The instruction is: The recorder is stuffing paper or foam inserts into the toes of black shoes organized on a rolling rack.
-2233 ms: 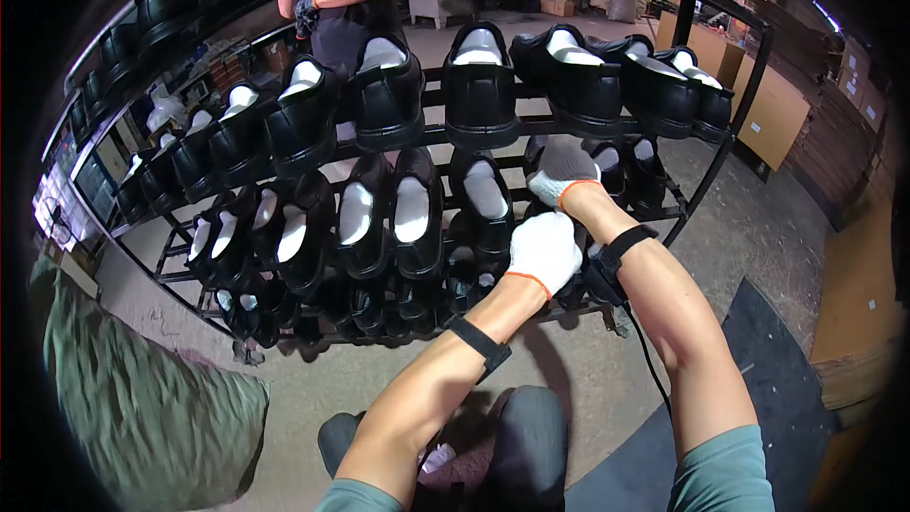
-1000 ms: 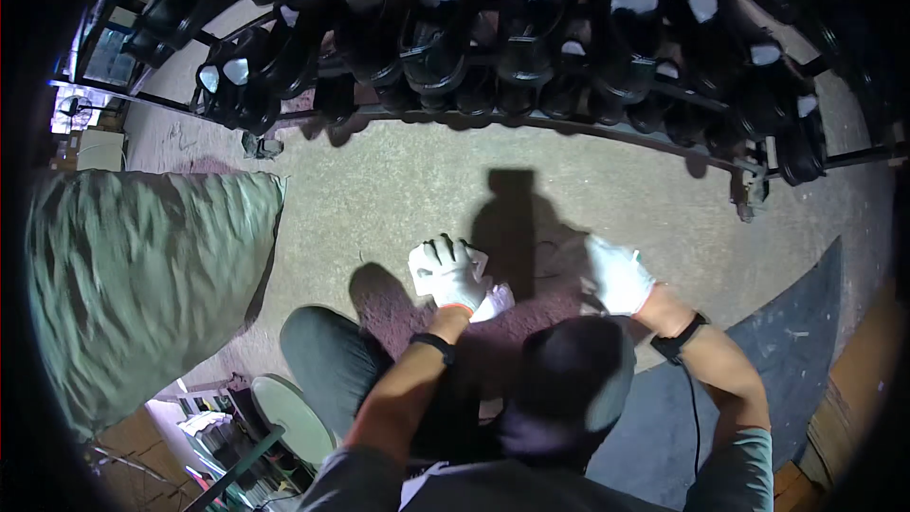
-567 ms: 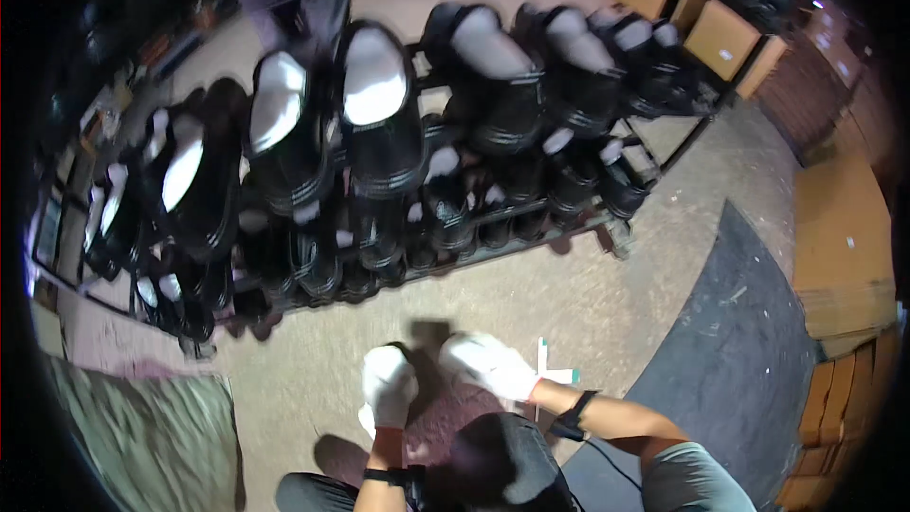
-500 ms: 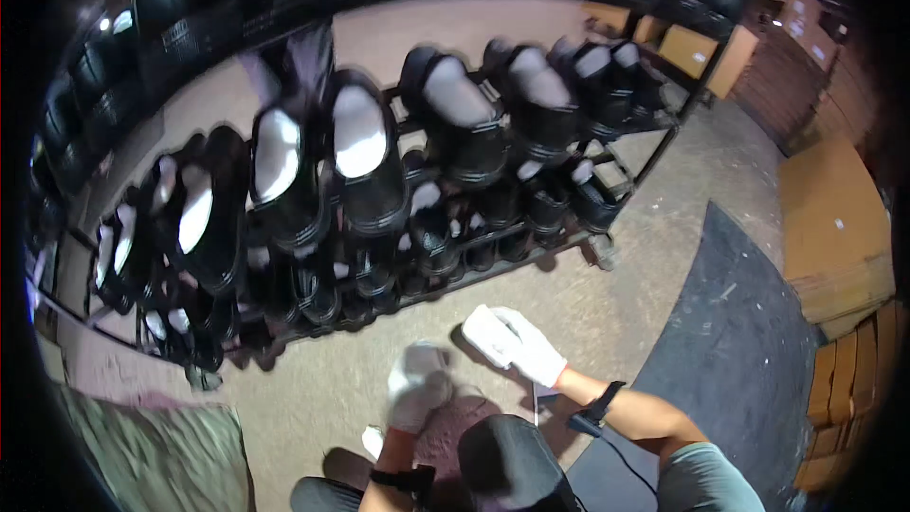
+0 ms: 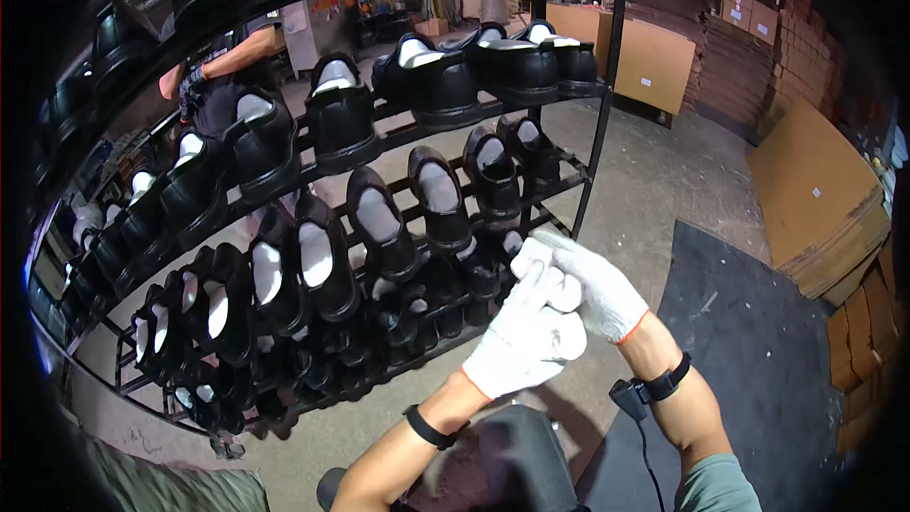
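Observation:
My left hand (image 5: 517, 341) and my right hand (image 5: 604, 292), both in white knitted gloves with orange cuffs, are raised close together in front of the rack. The fingers of both are closed. White rounded wads (image 5: 566, 336) show at my left fingers, and a similar white wad (image 5: 531, 254) at my right fingertips; white on white, their exact kind cannot be made out. Just beyond the hands, black slip-on shoes (image 5: 439, 192) with pale insoles or white filling stand in rows on a black metal rack (image 5: 607, 57).
Another person's forearm (image 5: 242, 52) shows behind the rack. Cardboard sheets (image 5: 815, 204) lean at the right beside a dark floor mat (image 5: 730, 351). Green fabric (image 5: 180, 479) lies at the lower left. My knee (image 5: 521, 460) is below my hands.
Both hands have risen from low over the floor and come together near the rack. My view has tilted up, bringing the upper shelves and the other person's arm into sight.

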Motion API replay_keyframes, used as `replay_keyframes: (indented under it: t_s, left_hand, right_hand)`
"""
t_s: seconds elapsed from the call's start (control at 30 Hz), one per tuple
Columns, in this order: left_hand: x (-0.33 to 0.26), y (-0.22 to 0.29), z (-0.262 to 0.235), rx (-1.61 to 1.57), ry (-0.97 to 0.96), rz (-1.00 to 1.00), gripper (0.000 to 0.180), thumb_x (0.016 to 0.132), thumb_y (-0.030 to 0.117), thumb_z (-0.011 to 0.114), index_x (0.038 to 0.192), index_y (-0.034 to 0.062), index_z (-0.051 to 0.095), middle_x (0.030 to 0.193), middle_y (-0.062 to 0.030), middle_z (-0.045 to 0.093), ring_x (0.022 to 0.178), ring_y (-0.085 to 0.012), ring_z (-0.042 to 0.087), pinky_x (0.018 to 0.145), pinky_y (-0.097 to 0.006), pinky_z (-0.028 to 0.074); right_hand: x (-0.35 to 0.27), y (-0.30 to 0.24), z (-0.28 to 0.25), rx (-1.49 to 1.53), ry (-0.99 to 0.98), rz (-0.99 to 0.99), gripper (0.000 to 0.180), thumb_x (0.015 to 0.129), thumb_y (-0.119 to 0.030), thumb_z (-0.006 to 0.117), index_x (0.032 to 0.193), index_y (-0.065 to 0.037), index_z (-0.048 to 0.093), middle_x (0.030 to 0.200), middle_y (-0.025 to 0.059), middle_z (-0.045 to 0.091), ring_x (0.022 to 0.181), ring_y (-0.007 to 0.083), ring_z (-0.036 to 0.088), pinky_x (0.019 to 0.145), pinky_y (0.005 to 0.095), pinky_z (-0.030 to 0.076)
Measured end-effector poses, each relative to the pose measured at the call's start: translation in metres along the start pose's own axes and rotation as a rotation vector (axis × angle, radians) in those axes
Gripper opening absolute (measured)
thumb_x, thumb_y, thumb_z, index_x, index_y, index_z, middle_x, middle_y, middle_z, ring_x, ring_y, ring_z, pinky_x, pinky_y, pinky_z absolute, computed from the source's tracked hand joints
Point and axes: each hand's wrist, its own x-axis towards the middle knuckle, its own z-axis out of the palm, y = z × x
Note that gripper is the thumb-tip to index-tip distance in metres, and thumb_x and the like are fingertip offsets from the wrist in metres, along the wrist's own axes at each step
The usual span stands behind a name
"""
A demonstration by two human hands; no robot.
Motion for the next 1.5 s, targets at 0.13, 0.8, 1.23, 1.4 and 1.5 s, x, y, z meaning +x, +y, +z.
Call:
replay_keyframes:
  t_s: [0.13, 0.8, 1.23, 1.4, 1.5]
  left_hand:
    - [0.059, 0.001, 0.027, -0.283, -0.09, -0.003, 0.013, 0.087, 0.011, 0.071, 0.099, 0.0106, 0.068, 0.076, -0.0021, 0.06, 0.079, -0.0258, 0.067, 0.125, -0.053, 0.043]
    - [0.151, -0.096, 0.13, 0.202, -0.384, -0.556, 0.022, 0.09, 0.023, 0.067, 0.091, 0.0033, 0.077, 0.097, -0.0216, 0.074, 0.101, -0.0442, 0.069, 0.09, -0.049, 0.06]
    - [0.16, -0.127, 0.099, 0.273, -0.43, 0.167, 0.01, 0.088, 0.019, 0.061, 0.085, 0.0131, 0.069, 0.086, -0.009, 0.066, 0.08, -0.0292, 0.067, 0.087, -0.045, 0.048]
    - [0.157, -0.131, 0.085, 0.226, -0.489, 0.214, 0.012, 0.091, 0.022, 0.061, 0.088, 0.0128, 0.068, 0.086, -0.0087, 0.066, 0.081, -0.0277, 0.066, 0.083, -0.042, 0.049]
    - [0.156, -0.13, 0.081, 0.383, -0.422, 0.202, 0.013, 0.091, 0.024, 0.063, 0.088, 0.0122, 0.067, 0.089, -0.0094, 0.066, 0.083, -0.0271, 0.066, 0.079, -0.042, 0.05]
  right_hand:
    - [0.038, -0.052, -0.026, -0.15, 0.158, -0.26, 0.048, 0.108, -0.02, 0.066, 0.149, 0.001, 0.052, 0.13, 0.0133, 0.069, 0.111, 0.0224, 0.071, 0.094, 0.0376, 0.061]
    - [0.233, -0.14, -0.03, -1.91, 0.147, 0.187, 0.059, 0.095, -0.042, 0.062, 0.137, -0.003, 0.071, 0.13, 0.0238, 0.076, 0.117, 0.0385, 0.074, 0.1, 0.0441, 0.056]
    - [0.236, -0.172, -0.038, -1.712, -0.238, 0.115, 0.04, 0.102, -0.031, 0.07, 0.132, -0.004, 0.072, 0.116, 0.0123, 0.079, 0.095, 0.0241, 0.076, 0.073, 0.0384, 0.062]
    - [0.246, -0.152, -0.041, -1.8, -0.261, 0.036, 0.044, 0.101, -0.029, 0.072, 0.135, -0.001, 0.069, 0.122, 0.022, 0.078, 0.107, 0.0335, 0.076, 0.093, 0.0415, 0.059]
    - [0.247, -0.148, -0.043, -1.905, -0.381, -0.159, 0.043, 0.101, -0.028, 0.071, 0.135, -0.001, 0.069, 0.125, 0.0228, 0.077, 0.11, 0.0354, 0.075, 0.097, 0.0422, 0.058]
